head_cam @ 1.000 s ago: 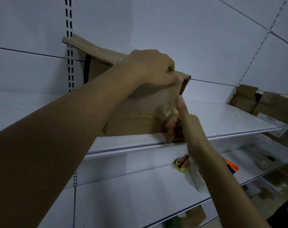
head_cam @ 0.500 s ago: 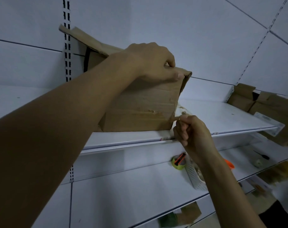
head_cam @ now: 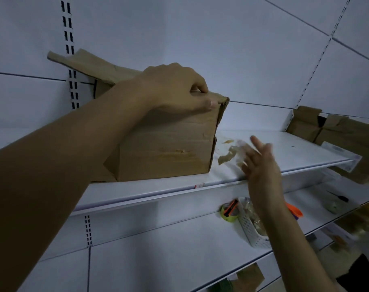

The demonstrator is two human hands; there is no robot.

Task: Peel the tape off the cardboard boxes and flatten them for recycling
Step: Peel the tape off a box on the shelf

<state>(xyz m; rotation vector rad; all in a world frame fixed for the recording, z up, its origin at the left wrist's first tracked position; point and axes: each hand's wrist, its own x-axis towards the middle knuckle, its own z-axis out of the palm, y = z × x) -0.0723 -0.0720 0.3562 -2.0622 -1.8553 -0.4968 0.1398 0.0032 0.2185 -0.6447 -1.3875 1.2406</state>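
A brown cardboard box [head_cam: 168, 148] stands on the white upper shelf [head_cam: 289, 148], one top flap raised toward the back left. My left hand [head_cam: 175, 89] grips the box's top front edge near its right corner. My right hand [head_cam: 261, 165] is blurred, just right of the box over the shelf's front edge, with its fingers spread. A crumpled strip of clear tape with torn brown paper on it [head_cam: 226, 155] lies between the box and those fingers; I cannot tell whether it touches them. A torn patch shows on the box's front face.
More opened cardboard boxes [head_cam: 305, 125] sit at the right end of the upper shelf. On the shelf below are a green tape roll with an orange cutter [head_cam: 228, 211], a white perforated basket [head_cam: 251, 230] and an orange object [head_cam: 295, 209].
My right hand went from pinching at the box's lower right corner to a spread hand further right. The tape strip has come off the box. My left hand kept its grip.
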